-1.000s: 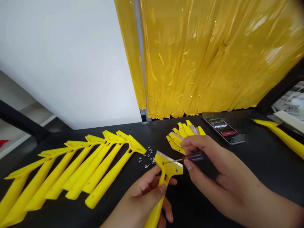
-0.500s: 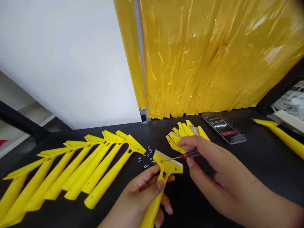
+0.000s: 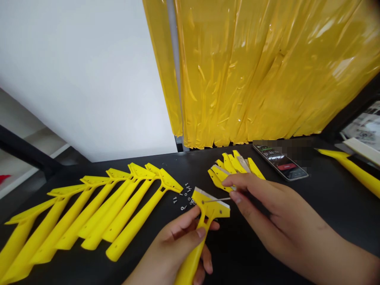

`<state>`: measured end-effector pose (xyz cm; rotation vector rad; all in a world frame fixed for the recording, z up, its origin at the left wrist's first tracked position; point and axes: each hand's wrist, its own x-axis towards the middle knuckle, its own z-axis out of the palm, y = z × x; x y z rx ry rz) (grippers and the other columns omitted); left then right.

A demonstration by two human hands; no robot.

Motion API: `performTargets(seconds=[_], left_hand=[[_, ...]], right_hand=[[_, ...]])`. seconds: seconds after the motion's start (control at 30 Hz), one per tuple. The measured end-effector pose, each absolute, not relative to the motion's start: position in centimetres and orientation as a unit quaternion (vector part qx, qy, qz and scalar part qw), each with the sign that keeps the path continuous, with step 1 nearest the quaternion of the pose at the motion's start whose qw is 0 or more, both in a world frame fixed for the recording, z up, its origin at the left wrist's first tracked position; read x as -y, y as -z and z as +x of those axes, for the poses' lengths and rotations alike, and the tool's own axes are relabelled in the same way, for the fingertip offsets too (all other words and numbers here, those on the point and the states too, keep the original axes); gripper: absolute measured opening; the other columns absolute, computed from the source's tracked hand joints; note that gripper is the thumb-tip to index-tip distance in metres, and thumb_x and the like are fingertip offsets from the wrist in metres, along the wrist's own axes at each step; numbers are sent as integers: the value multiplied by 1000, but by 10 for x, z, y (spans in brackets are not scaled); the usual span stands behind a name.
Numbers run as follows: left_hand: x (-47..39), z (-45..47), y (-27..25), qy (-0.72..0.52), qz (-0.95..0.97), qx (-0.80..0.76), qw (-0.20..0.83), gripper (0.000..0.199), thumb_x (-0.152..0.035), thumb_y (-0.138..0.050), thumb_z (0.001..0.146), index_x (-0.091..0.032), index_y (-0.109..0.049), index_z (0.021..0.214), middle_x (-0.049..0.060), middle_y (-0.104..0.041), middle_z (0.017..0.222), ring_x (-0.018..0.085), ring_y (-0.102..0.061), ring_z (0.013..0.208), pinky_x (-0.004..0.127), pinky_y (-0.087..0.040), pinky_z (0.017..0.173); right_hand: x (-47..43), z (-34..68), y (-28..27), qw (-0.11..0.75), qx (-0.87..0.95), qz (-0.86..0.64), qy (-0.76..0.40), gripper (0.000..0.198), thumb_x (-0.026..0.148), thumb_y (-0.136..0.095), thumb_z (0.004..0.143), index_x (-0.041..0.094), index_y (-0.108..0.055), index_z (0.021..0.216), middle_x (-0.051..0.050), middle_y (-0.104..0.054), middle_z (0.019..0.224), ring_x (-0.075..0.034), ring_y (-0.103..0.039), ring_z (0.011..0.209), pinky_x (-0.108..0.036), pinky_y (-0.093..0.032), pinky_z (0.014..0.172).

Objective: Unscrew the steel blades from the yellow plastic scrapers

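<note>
Above the counter [image 3: 297, 190], your left hand [image 3: 175, 247] grips the yellow scraper [image 3: 204, 221]; your right hand [image 3: 267, 213] pinches a screwdriver [image 3: 216, 199] against its head.

A white wall [image 3: 83, 75] and yellow plastic curtain [image 3: 267, 67] back the black table [image 3: 326, 198].

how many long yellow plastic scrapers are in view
9 scrapers: seven in an overlapping row on the black table's left, one in the left hand, one at the far right edge. Overlap may hide more.

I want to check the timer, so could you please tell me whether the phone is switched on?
On: the phone lies face up, its screen lit with digits and a red button.
</note>
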<state>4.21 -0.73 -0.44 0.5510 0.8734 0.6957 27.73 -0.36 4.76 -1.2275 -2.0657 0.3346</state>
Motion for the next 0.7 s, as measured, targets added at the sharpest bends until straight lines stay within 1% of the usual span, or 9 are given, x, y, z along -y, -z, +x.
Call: performTargets(seconds=[0.1,0.23,0.3,0.37,0.43,0.5,0.6,0.7], left_hand=[[7,42,3,-324,260,-414,810,46,-36,-89,84,-17,-72,122,12,-81,105,13,-67,42,21,-47,38],[7,43,1,-322,265,-420,806,46,-35,-87,86,-17,-71,124,14,-80,107,13,-67,43,22,-47,39],[8,44,0,-327,266,-428,799,44,-33,-85,88,-17,-69,126,15,-80,109,13,-66,43,22,-47,39],[8,44,0,-335,268,-436,792,43,-31,-82,90,-18,-69,129,15,-80,112,13,-67,44,22,-47,40],[8,43,1,-330,272,-430,795,44,-34,-84,89,-17,-69,128,16,-80,112,12,-66,43,22,-46,40],[7,42,3,-319,275,-419,804,47,-38,-87,86,-16,-71,124,16,-80,110,12,-66,43,21,-46,39],[5,41,5,-310,283,-412,808,47,-41,-87,85,-15,-72,121,14,-81,100,13,-65,42,21,-46,39],[6,40,5,-299,298,-420,803,44,-41,-81,90,-14,-71,122,12,-80,87,13,-63,43,20,-47,41]], right_hand=[[3,278,-49,349,798,-474,-128,26,24,-50,109,33,-57,133,1,-79,115,-18,-78,100,-33,-61,88],[5,279,-50,355,798,-470,-128,33,21,-51,107,33,-54,137,-1,-77,121,-18,-76,108,-33,-60,92],[5,279,-50,351,797,-474,-130,32,22,-52,107,33,-53,137,-1,-77,118,-18,-76,106,-33,-61,91],[5,278,-50,352,799,-472,-123,31,23,-51,108,33,-53,137,-1,-76,120,-18,-75,108,-34,-61,93],[4,278,-50,353,800,-472,-110,31,23,-52,108,33,-53,137,-1,-75,124,-19,-74,113,-35,-60,96],[4,277,-50,353,799,-475,-108,29,24,-52,108,34,-53,135,0,-76,122,-17,-75,110,-34,-60,95],[5,278,-50,355,802,-468,-106,32,21,-50,108,34,-53,137,0,-75,125,-17,-73,114,-34,-59,99],[5,278,-49,349,803,-472,-106,33,21,-51,107,33,-52,138,-2,-75,125,-18,-73,114,-35,-60,98]])
